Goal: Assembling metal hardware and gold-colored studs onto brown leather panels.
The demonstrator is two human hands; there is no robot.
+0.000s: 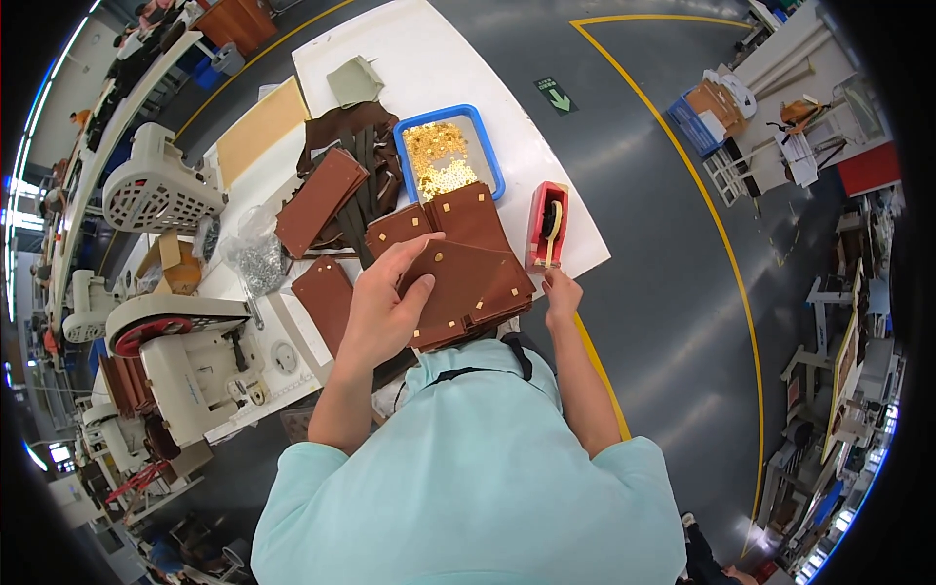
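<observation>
My left hand (392,300) grips the left edge of a brown leather panel (466,283), its thumb lying over the front. Small pale gold squares and a round gold stud dot the panel. Beneath and behind it are more brown leather pieces (470,216) with similar squares. To the right stands a red tape dispenser (536,222) with a roll of tape (552,219). At its near end my right hand (562,296) pinches with closed fingertips, apparently on the tape's end. Just beyond the leather, a blue-rimmed tray (498,171) holds many small gold metal pieces (439,156).
Left of the leather lie dark straps (363,185), stacked brown pieces (320,203) and a clear plastic bag (255,255). A white sewing machine (190,375) stands at the left. The white table's (575,234) right edge lies just past the dispenser; grey floor (643,253) extends beyond.
</observation>
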